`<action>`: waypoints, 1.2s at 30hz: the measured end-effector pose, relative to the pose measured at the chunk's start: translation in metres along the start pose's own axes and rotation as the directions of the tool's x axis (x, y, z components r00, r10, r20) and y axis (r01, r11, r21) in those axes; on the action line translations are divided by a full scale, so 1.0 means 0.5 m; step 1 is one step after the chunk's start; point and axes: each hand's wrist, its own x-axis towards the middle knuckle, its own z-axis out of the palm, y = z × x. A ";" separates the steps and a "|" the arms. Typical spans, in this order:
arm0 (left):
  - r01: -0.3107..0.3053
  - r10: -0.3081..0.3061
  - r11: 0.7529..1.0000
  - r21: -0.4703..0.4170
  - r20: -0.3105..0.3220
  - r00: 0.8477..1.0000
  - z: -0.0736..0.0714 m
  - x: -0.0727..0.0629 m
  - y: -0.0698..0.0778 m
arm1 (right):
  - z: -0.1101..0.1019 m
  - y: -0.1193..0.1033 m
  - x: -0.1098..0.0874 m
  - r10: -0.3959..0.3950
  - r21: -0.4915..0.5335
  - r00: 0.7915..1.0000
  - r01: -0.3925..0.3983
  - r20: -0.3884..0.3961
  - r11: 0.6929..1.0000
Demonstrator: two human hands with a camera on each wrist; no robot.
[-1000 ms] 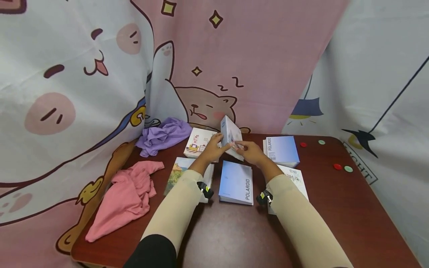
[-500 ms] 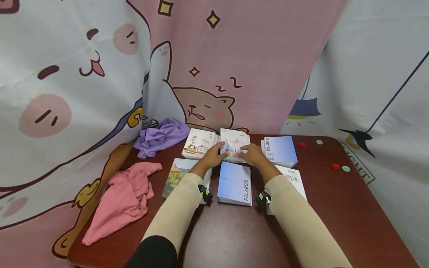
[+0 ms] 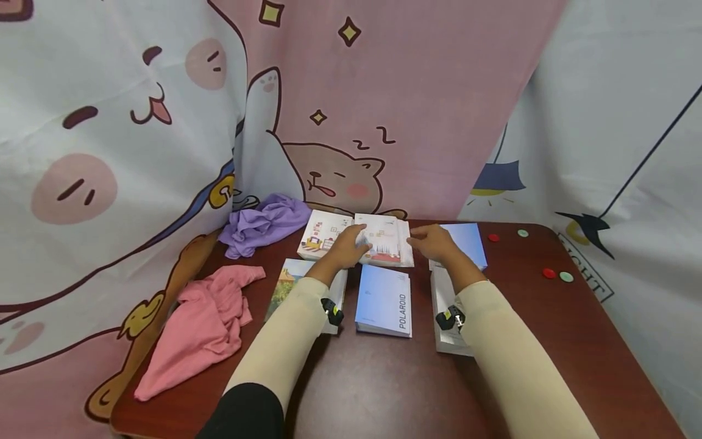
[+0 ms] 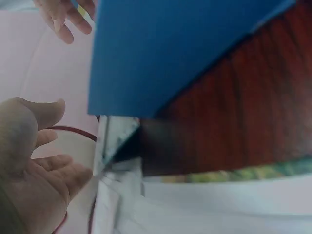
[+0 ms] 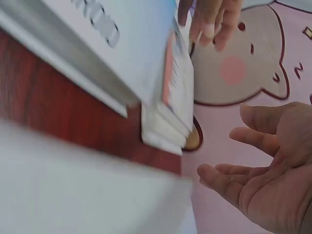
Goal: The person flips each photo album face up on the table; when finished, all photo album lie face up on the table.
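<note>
A white book with a printed cover (image 3: 381, 235) lies flat in the middle of the back row; a further white layer shows along its right side. My left hand (image 3: 348, 246) is over its left part, thumb and fingers spread apart. Off its right edge is my right hand (image 3: 436, 242), fingers loosely bent and holding nothing. In the left wrist view the left hand (image 4: 41, 170) has an empty palm; the right hand (image 5: 273, 170) in the right wrist view is likewise empty. Just in front lies a blue POLAROID album (image 3: 384, 302).
Another white illustrated book (image 3: 323, 235) adjoins on the left, with a landscape-covered book (image 3: 287, 283) before it. A second blue album (image 3: 466, 241) and a white book (image 3: 446, 329) are partly behind the right arm. Purple cloth (image 3: 269, 222), pink cloth (image 3: 208, 317) and red discs (image 3: 549, 274) lie farther out.
The white book, tilted up in both hands at first, came down flat and now sits slightly farther left. Both hands let go; the right one moved away to the right.
</note>
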 end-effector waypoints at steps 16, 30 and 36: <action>-0.117 0.097 0.990 0.084 0.210 0.973 0.069 0.056 0.161 | -0.128 0.132 -0.031 0.090 -0.081 0.994 -0.095 -0.060 0.992; -0.109 0.089 0.993 0.043 0.322 0.943 0.187 0.059 0.242 | -0.126 0.238 -0.061 0.136 -0.057 0.990 -0.137 -0.026 0.989; -0.044 0.018 0.997 0.068 0.341 0.940 0.218 0.059 0.247 | -0.115 0.261 -0.058 0.160 0.024 0.987 -0.160 0.008 0.987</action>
